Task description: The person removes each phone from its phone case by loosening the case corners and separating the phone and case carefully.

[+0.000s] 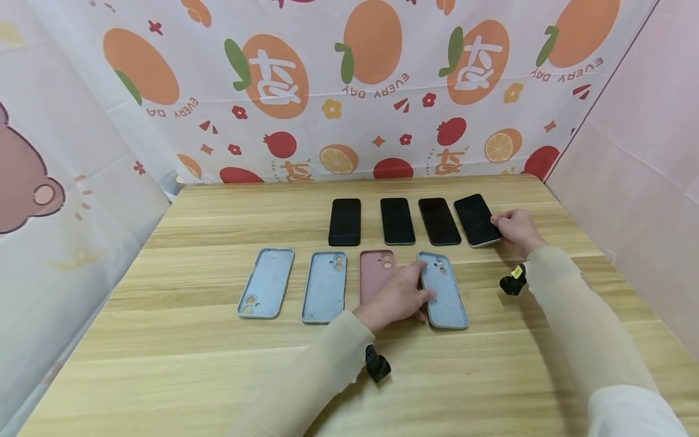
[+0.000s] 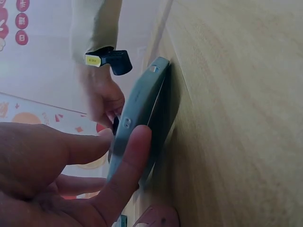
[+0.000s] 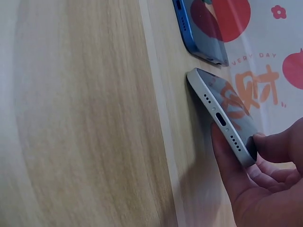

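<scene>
My left hand [image 1: 400, 294] pinches the left long edge of the rightmost light blue phone case [image 1: 446, 298], thumb on one side and fingers on the other. That edge is tipped up off the wood in the left wrist view, where the case [image 2: 137, 106] shows small side cutouts. Farther back, my right hand [image 1: 519, 230] grips the rightmost black-screened phone [image 1: 476, 218] by its near right corner. In the right wrist view the thumb lies over the screen of this silver-edged phone [image 3: 226, 124], with fingers underneath; its port end is raised and faces the camera.
Three more phones lie in the back row: one at left [image 1: 344, 222], one in the middle [image 1: 397, 221] and a blue-edged phone [image 3: 189, 33]. A pink case [image 1: 374, 273], partly behind my left hand, and two blue cases [image 1: 324, 288] [image 1: 266, 283] lie on the wooden table [image 1: 191, 364]. Printed cloth [image 1: 377, 121] hangs behind.
</scene>
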`<state>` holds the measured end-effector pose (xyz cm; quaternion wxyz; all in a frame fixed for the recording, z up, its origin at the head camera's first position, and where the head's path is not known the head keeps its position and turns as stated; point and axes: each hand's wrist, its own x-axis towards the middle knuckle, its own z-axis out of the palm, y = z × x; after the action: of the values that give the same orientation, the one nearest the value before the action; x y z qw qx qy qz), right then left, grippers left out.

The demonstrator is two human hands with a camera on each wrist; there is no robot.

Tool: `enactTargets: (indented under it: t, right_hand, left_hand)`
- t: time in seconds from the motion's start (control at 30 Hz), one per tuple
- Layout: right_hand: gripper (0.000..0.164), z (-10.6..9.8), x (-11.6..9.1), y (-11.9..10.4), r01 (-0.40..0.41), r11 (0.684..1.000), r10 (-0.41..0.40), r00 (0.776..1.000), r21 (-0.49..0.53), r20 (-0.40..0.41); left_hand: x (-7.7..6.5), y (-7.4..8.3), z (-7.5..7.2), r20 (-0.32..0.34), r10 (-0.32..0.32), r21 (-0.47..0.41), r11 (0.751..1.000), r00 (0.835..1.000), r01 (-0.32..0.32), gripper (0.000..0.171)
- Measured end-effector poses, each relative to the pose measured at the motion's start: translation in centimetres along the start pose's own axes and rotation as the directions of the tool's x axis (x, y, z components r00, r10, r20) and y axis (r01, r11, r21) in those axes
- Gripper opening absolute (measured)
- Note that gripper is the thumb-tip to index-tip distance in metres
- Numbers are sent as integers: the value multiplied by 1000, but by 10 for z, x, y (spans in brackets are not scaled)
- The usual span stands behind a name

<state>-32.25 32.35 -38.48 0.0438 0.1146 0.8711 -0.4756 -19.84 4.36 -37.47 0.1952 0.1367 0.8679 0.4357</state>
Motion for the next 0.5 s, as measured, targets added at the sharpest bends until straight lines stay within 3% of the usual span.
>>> enactTargets:
  t: [0.27,0.37,0.5]
  right_hand:
    - [38,-1,-1,1,-7,1000,7,1000,-27,7]
    - [40,-2,-3,-1,37,988,-37,999,-149,0]
    - [39,-2,-4,-5,104,947,-108,994,-305,4]
  left_hand:
    - [-4,3,1,-10,16,161,987,1000,-14,63]
    - [-5,5,0,-16,36,228,973,999,-31,59]
    - [-5,6,-1,-21,44,253,967,999,-37,50]
